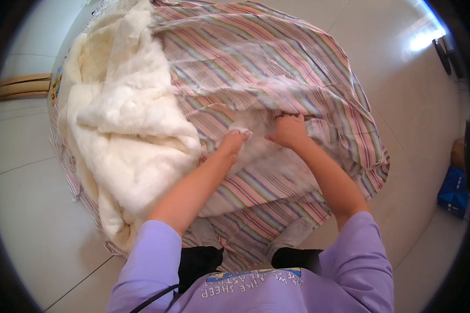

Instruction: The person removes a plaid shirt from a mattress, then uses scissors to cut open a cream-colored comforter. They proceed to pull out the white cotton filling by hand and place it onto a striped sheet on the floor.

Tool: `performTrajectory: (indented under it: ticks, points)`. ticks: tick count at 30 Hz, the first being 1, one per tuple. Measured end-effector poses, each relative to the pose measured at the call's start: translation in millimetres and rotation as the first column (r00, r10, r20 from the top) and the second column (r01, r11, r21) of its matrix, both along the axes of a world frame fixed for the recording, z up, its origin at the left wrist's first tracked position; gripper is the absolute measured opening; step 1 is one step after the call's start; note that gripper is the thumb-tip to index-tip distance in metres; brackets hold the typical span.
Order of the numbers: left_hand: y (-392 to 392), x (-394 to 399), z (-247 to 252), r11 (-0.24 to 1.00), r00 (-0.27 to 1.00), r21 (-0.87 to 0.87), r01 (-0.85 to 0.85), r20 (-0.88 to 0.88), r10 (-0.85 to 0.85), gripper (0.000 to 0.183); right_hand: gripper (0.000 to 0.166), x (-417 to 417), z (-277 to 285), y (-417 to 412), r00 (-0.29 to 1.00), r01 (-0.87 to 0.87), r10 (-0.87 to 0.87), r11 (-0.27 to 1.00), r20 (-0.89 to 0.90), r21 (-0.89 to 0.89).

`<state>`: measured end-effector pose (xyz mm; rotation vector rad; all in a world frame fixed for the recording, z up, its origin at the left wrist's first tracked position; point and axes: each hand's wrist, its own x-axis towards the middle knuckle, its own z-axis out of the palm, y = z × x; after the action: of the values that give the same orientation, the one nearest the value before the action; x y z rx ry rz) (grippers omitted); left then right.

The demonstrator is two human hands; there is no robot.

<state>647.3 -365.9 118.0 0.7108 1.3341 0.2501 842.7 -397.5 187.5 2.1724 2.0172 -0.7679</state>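
A striped cloth (235, 43) in pink, grey and green lies spread and wrinkled before me. Thin white fibre (254, 143) clings to it in a hazy layer between my hands. My left hand (233, 145) pinches a small white tuft (243, 132) between thumb and fingers. To its right, my right hand (291, 131) has its fingers curled down into the fibre beside a fold of the cloth; the fingertips are hidden. Left of both hands, a thick cream-white fibre batting (129, 129) lies heaped in folds on the cloth, with my left forearm crossing its lower right edge.
My feet, in grey socks (293, 234), stand on the cloth's near part. Pale floor tiles (23, 187) surround it. Brown flat boards (23, 87) lie at the left, and a blue package (454, 191) stands at the far right. A black cord (154, 298) crosses my sleeve.
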Motion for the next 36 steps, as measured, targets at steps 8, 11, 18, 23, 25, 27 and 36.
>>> performTrajectory:
  ticks: [8,11,18,23,25,27,36]
  points:
    - [-3,18,30,0.835,0.876,-0.505,-0.219,0.274,0.396,0.033,0.024,14,-52,-12,0.905,0.037,-0.037,0.999,-0.425,-0.007]
    - [2,17,25,0.859,0.905,-0.477,-0.183,0.260,0.338,0.032,0.020,15,-39,-15,0.759,0.096,-0.108,0.994,-0.642,-0.053]
    - [3,39,53,0.962,0.851,-0.273,-0.017,0.501,0.158,0.025,0.022,37,-40,-33,0.538,0.229,-0.237,0.965,-0.809,-0.130]
    - [-12,34,51,0.983,0.919,-0.052,0.176,0.366,-0.145,0.031,0.015,42,-25,-53,0.622,0.144,-0.108,0.989,-0.776,-0.022]
    - [-13,12,25,0.880,0.922,0.288,0.378,-0.034,-0.386,0.036,0.014,37,-31,-58,0.789,-0.036,0.072,0.997,-0.611,0.071]
    - [-20,18,28,0.758,0.830,0.346,0.553,-0.311,-0.464,0.041,0.016,38,-39,-67,0.835,-0.057,0.095,0.995,-0.543,0.086]
    - [-21,15,82,0.907,0.807,-0.191,0.376,0.549,-0.219,0.038,0.009,43,1,-62,0.372,0.033,-0.272,0.959,-0.887,-0.281]
